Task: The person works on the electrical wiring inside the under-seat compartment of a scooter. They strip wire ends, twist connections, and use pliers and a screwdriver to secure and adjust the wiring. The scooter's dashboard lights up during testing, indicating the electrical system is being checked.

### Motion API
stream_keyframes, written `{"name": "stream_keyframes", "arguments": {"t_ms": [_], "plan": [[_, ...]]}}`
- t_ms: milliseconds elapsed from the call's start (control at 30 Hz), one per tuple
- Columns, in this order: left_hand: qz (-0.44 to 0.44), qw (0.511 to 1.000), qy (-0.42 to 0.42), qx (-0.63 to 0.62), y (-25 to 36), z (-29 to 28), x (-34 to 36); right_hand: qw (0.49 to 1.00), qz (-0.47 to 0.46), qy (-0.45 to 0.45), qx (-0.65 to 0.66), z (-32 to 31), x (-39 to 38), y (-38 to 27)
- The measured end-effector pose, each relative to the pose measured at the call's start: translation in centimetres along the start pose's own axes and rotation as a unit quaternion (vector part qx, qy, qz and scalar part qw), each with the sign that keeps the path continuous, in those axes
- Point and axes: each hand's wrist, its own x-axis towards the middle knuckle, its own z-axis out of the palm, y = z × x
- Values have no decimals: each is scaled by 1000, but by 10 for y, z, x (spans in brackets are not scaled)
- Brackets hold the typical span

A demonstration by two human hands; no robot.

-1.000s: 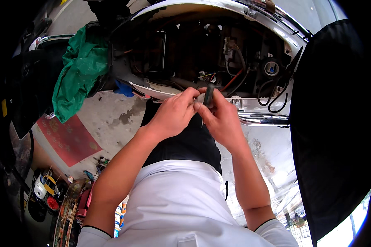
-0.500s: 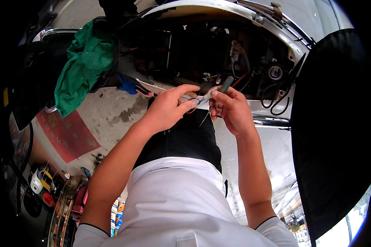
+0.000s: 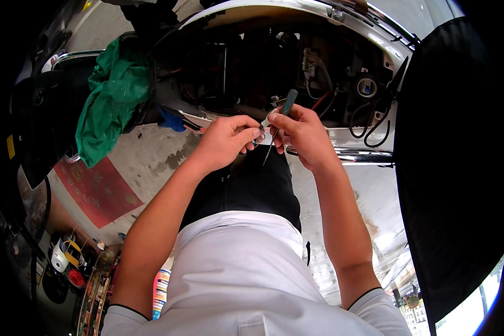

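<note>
White and slim, a small piece (image 3: pixel 267 119) with thin dark wires (image 3: pixel 263 136) at its lower end is found between the two hands, just beside the near edge of the white vehicle body (image 3: pixel 350 136). The left hand (image 3: pixel 224 143) pinches at that lower end, thumb against forefinger; exactly how much wire lies within the grip cannot be determined. The right hand (image 3: pixel 305 134) pinches the upper end between thumb and forefinger and also retains a screwdriver (image 3: pixel 289 102), green handle uppermost, bare shaft slanting down past the fingers.

Change noted: half a second ago the left thumb and fingers stand apart, with wire showing between the hands; now they are drawn together and the hands are nearer each other. In my judgement the piece is thereby better steadied, though the screwdriver leaves the right fingers less freedom.

Beyond the hands, the uncovered bay contains a red wire (image 3: pixel 320 102) and a round fitting (image 3: pixel 367 86); black cables (image 3: pixel 351 126) loop over its edge. A chrome bar (image 3: pixel 369 157) runs below. To the left hang a green sheet (image 3: pixel 109 112) and a blue cloth (image 3: pixel 172 120); past them, a red mat (image 3: pixel 98 191) lies on the floor. A large black cover (image 3: pixel 453 168) stands at right.
</note>
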Motion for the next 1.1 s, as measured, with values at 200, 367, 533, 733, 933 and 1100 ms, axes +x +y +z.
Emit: {"name": "stream_keyframes", "arguments": {"t_ms": [200, 367, 533, 733, 933, 1100], "plan": [[5, 997, -3, 71, 14, -1, -5, 989, 1, -15, -144, -5, -5, -16], [25, 995, -39, 85, 18, -14, 2, 958, -83, -14, -275, -6, -6, -14], [-9, 995, -64, 70, 16, -13, 4, 913, -144, -22, -382, 5, -13, -24], [33, 999, -25, 4, 16, -3, -9, 865, -227, -16, -446, 22, -22, -26], [132, 965, 21, 226, 25, -11, -34, 903, -349, 109, -225, 24, -63, -21], [144, 970, 22, 193, 11, -13, -37, 902, -404, 74, -134, 33, -90, -8]]}}
